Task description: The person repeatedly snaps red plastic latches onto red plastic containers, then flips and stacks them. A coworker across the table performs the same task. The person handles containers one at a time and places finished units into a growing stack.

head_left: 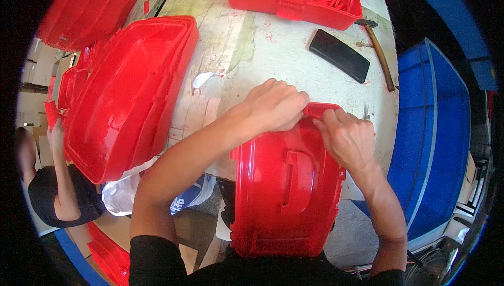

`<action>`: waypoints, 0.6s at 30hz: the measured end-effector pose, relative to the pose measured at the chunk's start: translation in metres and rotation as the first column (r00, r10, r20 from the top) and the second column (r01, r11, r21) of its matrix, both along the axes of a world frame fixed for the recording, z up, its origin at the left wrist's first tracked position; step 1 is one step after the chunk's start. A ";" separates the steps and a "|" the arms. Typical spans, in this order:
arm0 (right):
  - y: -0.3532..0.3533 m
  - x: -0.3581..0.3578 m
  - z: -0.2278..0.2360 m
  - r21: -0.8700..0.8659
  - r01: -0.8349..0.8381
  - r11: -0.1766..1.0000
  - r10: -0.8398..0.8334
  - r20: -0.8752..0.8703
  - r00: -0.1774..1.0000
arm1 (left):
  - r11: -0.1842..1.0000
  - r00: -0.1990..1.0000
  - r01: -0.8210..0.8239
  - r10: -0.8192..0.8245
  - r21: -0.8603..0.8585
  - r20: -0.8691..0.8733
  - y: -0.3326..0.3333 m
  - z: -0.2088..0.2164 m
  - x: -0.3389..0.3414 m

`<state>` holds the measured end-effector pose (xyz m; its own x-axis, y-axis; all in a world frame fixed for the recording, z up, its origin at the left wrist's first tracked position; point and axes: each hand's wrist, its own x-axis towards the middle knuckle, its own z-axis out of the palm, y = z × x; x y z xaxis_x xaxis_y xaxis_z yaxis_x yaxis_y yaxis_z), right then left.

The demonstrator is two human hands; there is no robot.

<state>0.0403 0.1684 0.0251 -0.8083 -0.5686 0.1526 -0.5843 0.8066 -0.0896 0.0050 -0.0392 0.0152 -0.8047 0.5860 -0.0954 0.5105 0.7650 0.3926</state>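
Note:
A glossy red plastic lid (pixel 262 186) with a raised handle shape in its middle leans between my body and the table's near edge. My left hand (pixel 278 105) is closed at the lid's far left corner, its fingers curled down over the rim. At the far right corner my right hand (pixel 346 133) is closed too, thumb and fingers pinching the edge by a narrow red strip (pixel 321 108). Whether that strip is a separate latch or part of the lid I cannot tell. My fingertips are partly hidden.
Ahead stands a red bin (pixel 315 17) full of thin red plastic strips. A black phone (pixel 340 55) and a hammer (pixel 380 57) lie near it. Stacked red shells (pixel 121 97) stand left, blue crates (pixel 420 144) right. A co-worker's hand (pixel 56 133) holds a red piece at far left.

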 end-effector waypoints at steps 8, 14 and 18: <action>-0.002 -0.002 -0.005 0.003 0.031 1.000 -0.031 -0.019 0.999 | 1.000 1.000 -0.004 0.004 -0.006 0.024 0.003 0.000 0.000; -0.003 0.000 -0.004 0.025 0.079 0.997 -0.079 -0.004 0.997 | 1.000 1.000 -0.016 0.016 -0.009 0.022 0.004 0.003 -0.001; 0.000 -0.003 -0.009 -0.009 0.029 1.000 -0.029 -0.059 0.998 | 0.999 0.999 -0.021 0.023 -0.033 0.049 0.006 0.005 0.000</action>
<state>0.0373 0.1679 0.0162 -0.8137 -0.5438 0.2052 -0.5653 0.8225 -0.0619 0.0048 -0.0337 0.0206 -0.8111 0.5641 -0.1545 0.4738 0.7886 0.3918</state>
